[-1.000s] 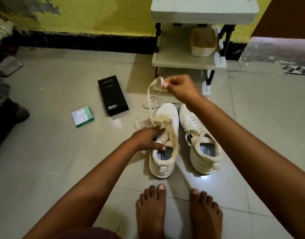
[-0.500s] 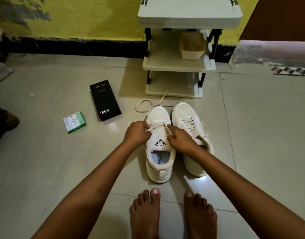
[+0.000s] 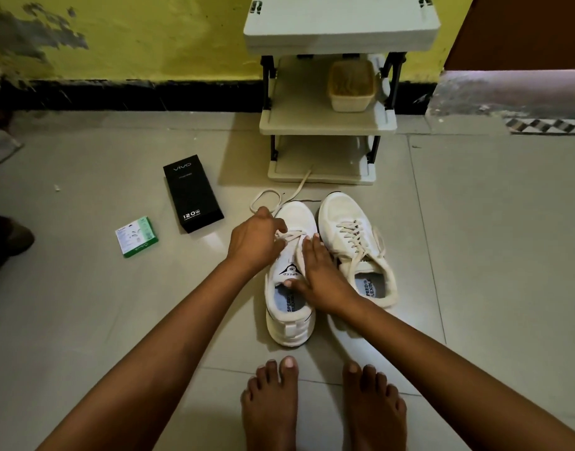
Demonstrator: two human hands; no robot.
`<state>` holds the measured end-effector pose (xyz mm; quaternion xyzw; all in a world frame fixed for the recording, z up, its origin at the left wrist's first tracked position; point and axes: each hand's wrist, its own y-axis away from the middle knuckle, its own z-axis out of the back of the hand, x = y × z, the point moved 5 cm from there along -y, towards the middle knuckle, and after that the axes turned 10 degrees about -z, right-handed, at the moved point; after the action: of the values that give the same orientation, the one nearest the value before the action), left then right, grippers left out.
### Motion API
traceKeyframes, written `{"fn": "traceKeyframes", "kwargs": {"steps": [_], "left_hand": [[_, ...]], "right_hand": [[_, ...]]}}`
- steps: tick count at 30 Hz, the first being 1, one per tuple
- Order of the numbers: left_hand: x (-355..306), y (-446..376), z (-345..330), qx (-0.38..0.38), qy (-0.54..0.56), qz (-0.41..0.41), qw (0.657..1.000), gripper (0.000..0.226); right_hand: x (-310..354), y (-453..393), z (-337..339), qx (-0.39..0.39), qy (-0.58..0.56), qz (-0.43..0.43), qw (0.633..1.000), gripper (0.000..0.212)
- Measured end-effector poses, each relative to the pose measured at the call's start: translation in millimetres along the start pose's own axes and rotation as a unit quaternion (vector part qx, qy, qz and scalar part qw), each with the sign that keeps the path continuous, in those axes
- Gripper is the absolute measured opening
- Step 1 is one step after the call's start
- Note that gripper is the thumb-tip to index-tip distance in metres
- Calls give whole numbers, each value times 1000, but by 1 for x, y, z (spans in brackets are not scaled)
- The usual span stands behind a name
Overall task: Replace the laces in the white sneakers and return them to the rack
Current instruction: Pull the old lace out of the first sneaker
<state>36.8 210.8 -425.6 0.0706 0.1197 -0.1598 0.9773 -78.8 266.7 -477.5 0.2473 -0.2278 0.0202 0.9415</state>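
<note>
1. Since half a second ago the right hand [image 3: 321,275] has flattened, fingers straight, on the tongue of the left white fabric sneaker [image 3: 291,278] standing on the floor.
2. The left hand [image 3: 255,240] pinches the cream flat lace [image 3: 291,236].
3. Risk: the loose lace end trails near the white plastic rack [image 3: 325,125]; a hard pull may unthread it.

Dim room, bright floor glare near sneakers [image 3: 325,255], edges bowed.

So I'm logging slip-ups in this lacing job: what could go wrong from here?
The loose lace trails on the floor past the toe of the left sneaker; it could snag on the rack or get stepped on. The left hand pinches the lace while the right hand only presses flat, so the sneaker may slide when it is pulled.
</note>
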Motion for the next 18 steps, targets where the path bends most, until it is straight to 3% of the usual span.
{"fn": "traceKeyframes", "kwargs": {"steps": [4, 9, 13, 18], "left_hand": [[-6, -7, -14, 79, -32, 19, 996, 35], [-18, -16, -18, 85, -91, 9, 992, 26], [-14, -20, -24, 106, -13, 1, 994, 22], [-8, -20, -22, 66, 72, 28, 995, 18]], "right_hand": [[0, -2, -5, 2, 14, 4, 1000, 81], [-2, -3, -9, -17, 10, 3, 1000, 79], [-1, -4, -10, -23, 14, -2, 1000, 77], [-1, -4, -10, -18, 34, -6, 999, 77]]}}
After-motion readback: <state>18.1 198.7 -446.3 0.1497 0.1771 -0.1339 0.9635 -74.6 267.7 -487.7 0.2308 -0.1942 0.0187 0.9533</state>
